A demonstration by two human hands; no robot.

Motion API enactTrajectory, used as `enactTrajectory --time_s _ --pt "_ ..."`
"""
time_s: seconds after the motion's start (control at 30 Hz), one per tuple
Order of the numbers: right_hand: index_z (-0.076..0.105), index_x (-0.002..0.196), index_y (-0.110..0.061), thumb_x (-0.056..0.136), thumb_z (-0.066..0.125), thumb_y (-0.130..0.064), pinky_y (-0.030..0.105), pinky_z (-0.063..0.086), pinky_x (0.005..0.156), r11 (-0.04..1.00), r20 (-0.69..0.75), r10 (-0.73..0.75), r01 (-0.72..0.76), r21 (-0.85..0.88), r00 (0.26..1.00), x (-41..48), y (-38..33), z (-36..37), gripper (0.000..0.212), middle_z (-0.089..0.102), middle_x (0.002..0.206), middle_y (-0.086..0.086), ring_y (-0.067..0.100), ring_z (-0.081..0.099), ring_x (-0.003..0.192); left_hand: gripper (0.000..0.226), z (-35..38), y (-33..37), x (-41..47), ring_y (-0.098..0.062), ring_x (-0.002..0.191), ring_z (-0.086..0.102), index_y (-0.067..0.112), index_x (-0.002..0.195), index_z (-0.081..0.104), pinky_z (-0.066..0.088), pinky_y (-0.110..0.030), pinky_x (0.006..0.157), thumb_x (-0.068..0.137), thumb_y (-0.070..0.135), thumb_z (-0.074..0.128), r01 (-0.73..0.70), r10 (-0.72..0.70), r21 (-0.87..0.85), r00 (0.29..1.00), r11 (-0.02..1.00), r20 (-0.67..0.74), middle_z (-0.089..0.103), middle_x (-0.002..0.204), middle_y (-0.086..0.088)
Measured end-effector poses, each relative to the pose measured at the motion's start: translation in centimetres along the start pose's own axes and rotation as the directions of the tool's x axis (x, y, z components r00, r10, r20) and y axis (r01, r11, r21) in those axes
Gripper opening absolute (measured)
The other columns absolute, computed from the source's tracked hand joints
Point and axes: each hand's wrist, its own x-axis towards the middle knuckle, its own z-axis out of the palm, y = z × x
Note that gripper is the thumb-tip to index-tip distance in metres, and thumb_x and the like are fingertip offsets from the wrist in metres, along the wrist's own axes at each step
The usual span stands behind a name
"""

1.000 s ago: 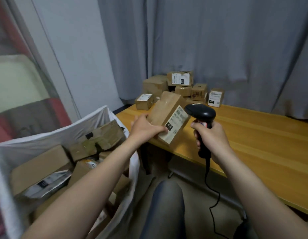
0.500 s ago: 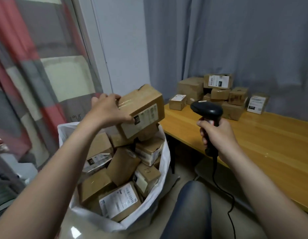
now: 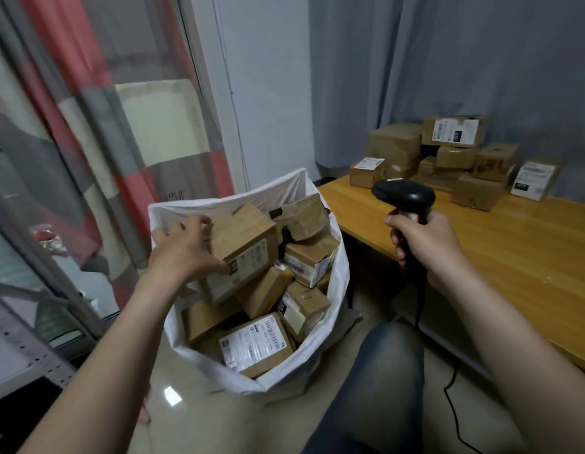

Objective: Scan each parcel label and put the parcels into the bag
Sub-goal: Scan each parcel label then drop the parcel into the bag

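**Letting the parcel down into a nearly full bag**

The left hand [image 3: 186,253] grips the parcel [image 3: 245,244] by its left end. Its fingers are spread and curled over the top edge, and the thumb presses the near face beside the label [image 3: 248,271]. The parcel lies tilted inside the mouth of the white bag [image 3: 337,290], on or just above the heap of boxes [image 3: 304,306]. Whether it bears on them yet cannot be told.

The step in hand looks like the release of this 1 parcel. To do it well, the person should lower the box until the heap carries its weight. Then the fingers should straighten and the hand lift straight up, not sideways. The bag looks close to full and its wall looks soft, so a dragged rim or a dropped box could tip others out.

Farther right, the right hand [image 3: 429,247] wraps its fingers tightly round the grip of the black scanner [image 3: 403,194], well apart from the bag. It is best held quiet, with the cable [image 3: 448,398] off the knee. Beyond it, the stack of parcels [image 3: 448,152] waits on the table [image 3: 514,257].
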Motion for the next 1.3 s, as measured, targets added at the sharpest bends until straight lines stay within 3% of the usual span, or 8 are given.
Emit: enactTrajectory --time_s 0.33,0.47,0.6,0.77,0.93,1.03,1.17,1.3 --pt "0.069 0.101 -0.014 0.096 0.070 -0.025 0.033 0.045 0.053 0.999 0.025 0.025 -0.025 -0.019 0.999 0.1 1.3 1.6 0.012 0.061 0.070 0.005 0.016 0.052 0.050 0.096 4.5 -3.0 -1.0 -0.035 0.130 0.035 0.028 0.128 0.025 0.041 -0.045 0.100 0.062 0.044 0.094 0.051 -0.042 -0.162 0.997 0.985 0.060 0.049 0.137 -0.011" --pt "0.068 0.101 -0.013 0.096 0.070 -0.025 0.033 0.044 0.052 0.999 0.040 0.023 -0.023 -0.024 0.999 0.2 1.7 1.9 0.013 0.060 0.070 0.005 0.016 0.052 0.049 0.102 6.3 -3.2 -1.4 -0.034 0.127 0.037 0.031 0.131 0.026 0.042 -0.044 0.097 0.057 0.040 0.095 -0.014 0.031 -0.171 0.995 0.985 0.100 0.054 0.137 -0.007" --pt "0.069 0.099 -0.015 0.096 0.070 -0.026 0.035 0.045 0.053 0.999 0.036 0.028 -0.027 -0.039 0.999 0.2 2.0 1.9 0.011 0.061 0.070 0.005 0.018 0.053 0.052 0.104 6.4 -4.1 -0.8 -0.041 0.132 0.041 0.021 0.136 0.028 0.042 -0.046 0.100 0.060 0.031 0.098 0.039 -0.016 -0.202 0.993 0.979 0.117 0.054 0.139 -0.012" --pt "0.068 0.097 -0.015 0.097 0.070 -0.025 0.035 0.045 0.054 0.999 0.039 0.038 -0.036 -0.041 0.999 0.2 2.2 2.4 0.010 0.061 0.069 0.004 0.018 0.053 0.052 0.117 6.3 -5.4 0.0 -0.038 0.117 0.060 0.018 0.141 0.022 0.053 -0.050 0.097 0.054 0.015 0.099 0.118 -0.087 -0.243 0.987 0.963 0.134 0.059 0.133 -0.014" --pt "0.066 0.092 -0.017 0.097 0.069 -0.021 0.033 0.043 0.051 0.999 0.062 0.043 -0.041 -0.031 0.997 0.0 2.2 3.3 0.007 0.059 0.065 0.003 0.017 0.051 0.050 0.123 5.1 -4.9 -0.1 -0.040 0.123 0.056 0.026 0.143 0.019 0.051 -0.052 0.103 0.051 0.039 0.100 0.115 -0.098 -0.346 0.993 0.931 0.065 0.044 0.144 -0.014" --pt "0.067 0.092 -0.017 0.097 0.069 -0.021 0.032 0.043 0.050 0.999 0.067 0.044 -0.042 -0.033 0.997 0.1 2.2 3.7 0.007 0.059 0.065 0.003 0.017 0.050 0.049 0.114 3.7 -4.0 -0.7 -0.043 0.131 0.046 0.027 0.148 0.028 0.044 -0.050 0.108 0.060 0.037 0.099 0.018 -0.039 -0.299 0.997 0.954 -0.063 0.036 0.148 -0.016" --pt "0.066 0.094 -0.015 0.097 0.069 -0.022 0.033 0.044 0.052 0.998 0.074 0.050 -0.047 -0.039 0.996 0.0 2.3 3.9 0.008 0.059 0.067 0.003 0.016 0.051 0.050 0.066 3.2 -3.1 -1.3 -0.035 0.130 0.045 0.038 0.124 0.062 0.039 -0.040 0.105 0.067 0.030 0.095 -0.087 0.083 -0.193 0.996 0.977 -0.032 0.038 0.143 -0.008" --pt "0.067 0.096 -0.014 0.097 0.070 -0.024 0.033 0.044 0.051 0.998 0.073 0.049 -0.045 -0.045 0.996 0.0 2.5 3.8 0.010 0.060 0.066 0.003 0.016 0.052 0.050 0.057 4.3 -4.0 -0.9 -0.037 0.113 0.058 0.034 0.121 0.062 0.045 -0.038 0.089 0.074 0.016 0.087 -0.034 0.020 -0.155 0.996 0.987 -0.088 0.046 0.135 -0.009"
